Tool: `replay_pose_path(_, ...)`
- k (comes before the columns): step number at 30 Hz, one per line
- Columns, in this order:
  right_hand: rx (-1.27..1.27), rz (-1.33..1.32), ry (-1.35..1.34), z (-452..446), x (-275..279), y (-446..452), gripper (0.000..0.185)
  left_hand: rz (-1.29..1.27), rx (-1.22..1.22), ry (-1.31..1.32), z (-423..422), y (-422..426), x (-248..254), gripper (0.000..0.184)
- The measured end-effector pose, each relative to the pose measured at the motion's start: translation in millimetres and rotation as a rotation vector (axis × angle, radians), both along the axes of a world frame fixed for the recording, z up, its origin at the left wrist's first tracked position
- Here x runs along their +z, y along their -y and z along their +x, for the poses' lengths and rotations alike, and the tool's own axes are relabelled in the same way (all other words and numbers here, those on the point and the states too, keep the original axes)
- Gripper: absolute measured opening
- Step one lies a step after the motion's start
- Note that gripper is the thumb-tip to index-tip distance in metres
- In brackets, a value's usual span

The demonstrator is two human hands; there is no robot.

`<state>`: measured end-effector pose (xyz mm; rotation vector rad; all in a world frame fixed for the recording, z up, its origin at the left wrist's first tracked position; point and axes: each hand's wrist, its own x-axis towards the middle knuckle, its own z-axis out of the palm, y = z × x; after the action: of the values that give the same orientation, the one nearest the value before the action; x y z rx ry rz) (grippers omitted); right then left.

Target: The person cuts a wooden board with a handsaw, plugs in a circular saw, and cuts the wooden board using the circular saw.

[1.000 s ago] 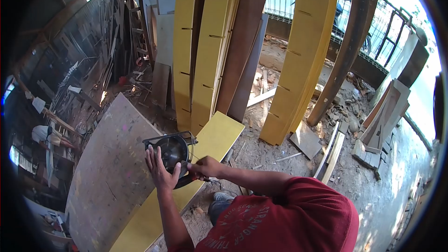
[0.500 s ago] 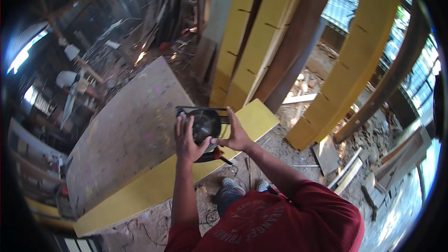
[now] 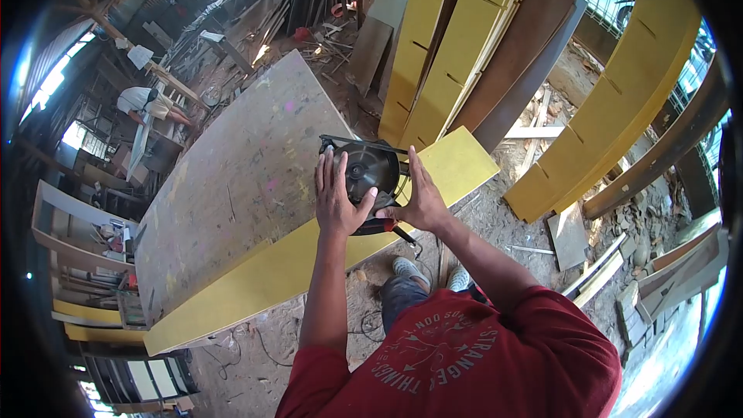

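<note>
A black circular saw (image 3: 361, 168) with a red and black handle sits over the yellow board (image 3: 240, 294), near the edge of a paint-spotted panel (image 3: 232, 178). My left hand (image 3: 338, 192) presses against the saw's near left side, its fingers stretched along the round housing and the thumb over its lower part. On the other side, my right hand (image 3: 422, 197) holds the saw's frame, fingers pointing up and thumb reaching in toward the handle. Both thumbs nearly meet. The palms hide part of the saw, and its blade cannot be made out.
Tall yellow slotted boards (image 3: 457, 54) lean behind the work, with a curved yellow piece (image 3: 611, 101) to the right. A co-worker (image 3: 147, 102) bends over at the far left. Wood scraps (image 3: 619, 263) and a cable (image 3: 267, 348) lie on the ground.
The camera view has shifted, so the whole scene sits further right and higher on the right side. Both hands stay on the saw, with little visible change in their hold.
</note>
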<state>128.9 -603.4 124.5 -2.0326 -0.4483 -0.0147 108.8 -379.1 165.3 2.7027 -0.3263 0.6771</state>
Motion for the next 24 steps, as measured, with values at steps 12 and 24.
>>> replay_pose_path(12, -0.171, 0.042, 0.111, -36.7, -5.1, -2.1, 0.101, 0.015, -0.018, -0.002, 0.8, -2.3, 1.8, 0.094)
replay_pose_path(24, -0.027, 0.566, -0.492, -45.5, -27.9, -16.1, 0.039, -0.016, -0.017, -0.014, 0.1, -2.8, -0.9, 0.092)
